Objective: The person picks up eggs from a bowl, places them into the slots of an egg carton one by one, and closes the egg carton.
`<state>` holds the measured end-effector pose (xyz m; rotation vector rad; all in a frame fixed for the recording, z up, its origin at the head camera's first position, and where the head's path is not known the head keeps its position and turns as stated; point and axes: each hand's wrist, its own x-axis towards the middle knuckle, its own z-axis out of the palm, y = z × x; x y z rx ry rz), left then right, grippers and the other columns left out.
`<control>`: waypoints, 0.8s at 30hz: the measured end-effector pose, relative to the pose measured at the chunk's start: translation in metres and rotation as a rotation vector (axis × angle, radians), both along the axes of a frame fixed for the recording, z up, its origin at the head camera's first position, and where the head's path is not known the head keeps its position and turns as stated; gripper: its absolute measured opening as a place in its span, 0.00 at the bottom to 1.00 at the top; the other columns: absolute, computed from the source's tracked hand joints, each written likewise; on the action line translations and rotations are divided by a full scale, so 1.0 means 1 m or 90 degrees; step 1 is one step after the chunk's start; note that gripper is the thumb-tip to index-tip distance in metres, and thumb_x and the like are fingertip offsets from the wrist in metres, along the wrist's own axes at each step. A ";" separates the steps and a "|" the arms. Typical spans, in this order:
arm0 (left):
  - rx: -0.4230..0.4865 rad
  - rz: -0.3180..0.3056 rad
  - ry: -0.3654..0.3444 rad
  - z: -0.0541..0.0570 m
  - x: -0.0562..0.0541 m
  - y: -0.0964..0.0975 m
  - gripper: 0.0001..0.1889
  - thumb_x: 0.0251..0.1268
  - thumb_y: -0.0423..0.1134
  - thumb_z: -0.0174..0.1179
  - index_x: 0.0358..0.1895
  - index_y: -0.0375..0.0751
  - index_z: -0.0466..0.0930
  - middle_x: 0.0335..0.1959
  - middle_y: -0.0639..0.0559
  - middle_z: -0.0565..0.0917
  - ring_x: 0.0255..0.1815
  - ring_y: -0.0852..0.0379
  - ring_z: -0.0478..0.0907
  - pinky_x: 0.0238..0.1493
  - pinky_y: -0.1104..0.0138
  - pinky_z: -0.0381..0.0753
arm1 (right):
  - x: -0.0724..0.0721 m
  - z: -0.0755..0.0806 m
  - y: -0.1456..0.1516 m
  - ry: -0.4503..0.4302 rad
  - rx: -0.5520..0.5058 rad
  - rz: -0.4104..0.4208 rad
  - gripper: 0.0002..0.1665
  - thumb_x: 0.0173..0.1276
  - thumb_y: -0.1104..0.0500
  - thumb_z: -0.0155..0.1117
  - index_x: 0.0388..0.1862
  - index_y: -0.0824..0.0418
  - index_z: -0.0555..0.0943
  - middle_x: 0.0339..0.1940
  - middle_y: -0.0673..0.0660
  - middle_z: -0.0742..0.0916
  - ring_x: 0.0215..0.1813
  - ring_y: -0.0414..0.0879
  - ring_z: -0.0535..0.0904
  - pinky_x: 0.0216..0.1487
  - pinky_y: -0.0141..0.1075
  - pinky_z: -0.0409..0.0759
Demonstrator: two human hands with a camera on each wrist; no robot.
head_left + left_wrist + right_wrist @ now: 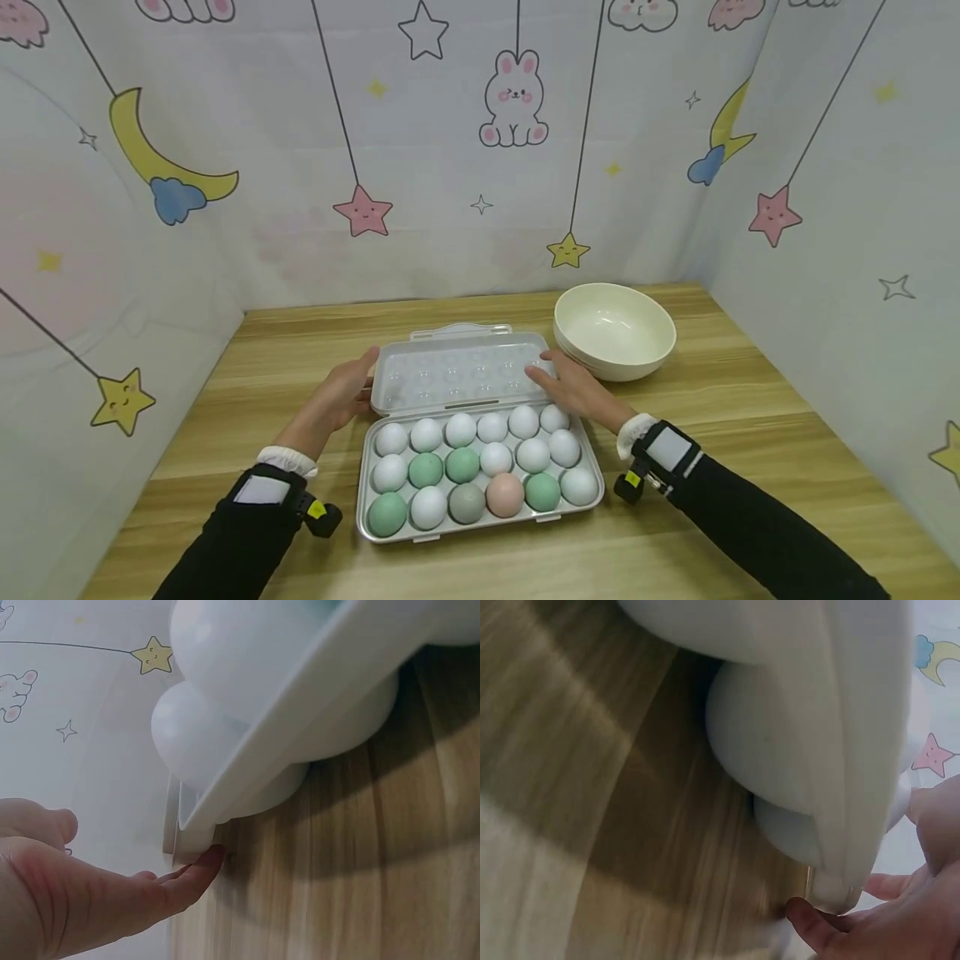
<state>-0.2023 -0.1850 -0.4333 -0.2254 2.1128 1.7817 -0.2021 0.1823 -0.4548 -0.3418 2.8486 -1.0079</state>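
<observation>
An egg carton (480, 527) of pale plastic lies unfolded on the table, its tray filled with several white, green, grey and pink eggs (505, 495). Its translucent lid (450, 379) is laid back flat behind the tray. My left hand (341, 396) is at the lid's left side, thumb raised; in the left wrist view its fingertips (214, 859) reach the carton's edge near the tabletop. At the lid's right side is my right hand (581, 387), with thumb and finger extending over the rim. The right wrist view shows its fingers (817, 926) spread around the far corner.
A cream bowl (615, 333) stands behind my right hand, close to the lid's right corner. The wood-grain table (285, 350) ends at a patterned white cloth (450, 267) at the back, with more cloth along both sides.
</observation>
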 end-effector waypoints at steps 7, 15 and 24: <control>0.047 0.028 -0.001 0.003 0.000 0.000 0.44 0.83 0.62 0.35 0.82 0.28 0.37 0.75 0.20 0.58 0.73 0.30 0.65 0.74 0.45 0.68 | -0.002 0.004 -0.002 0.005 -0.008 0.002 0.39 0.83 0.40 0.47 0.77 0.69 0.64 0.72 0.70 0.74 0.70 0.65 0.73 0.71 0.58 0.71; 0.086 0.036 0.011 0.009 0.002 0.000 0.45 0.81 0.64 0.36 0.83 0.33 0.34 0.76 0.21 0.55 0.75 0.28 0.61 0.76 0.43 0.63 | -0.002 0.011 0.000 -0.011 -0.020 -0.002 0.42 0.83 0.36 0.46 0.78 0.67 0.63 0.73 0.70 0.73 0.69 0.66 0.73 0.69 0.59 0.73; 0.111 0.011 0.028 0.015 0.003 -0.003 0.47 0.81 0.66 0.33 0.83 0.33 0.30 0.78 0.19 0.48 0.77 0.26 0.56 0.77 0.41 0.58 | -0.005 0.017 0.002 0.008 -0.036 0.014 0.41 0.84 0.38 0.45 0.77 0.70 0.62 0.75 0.71 0.71 0.72 0.67 0.70 0.72 0.59 0.70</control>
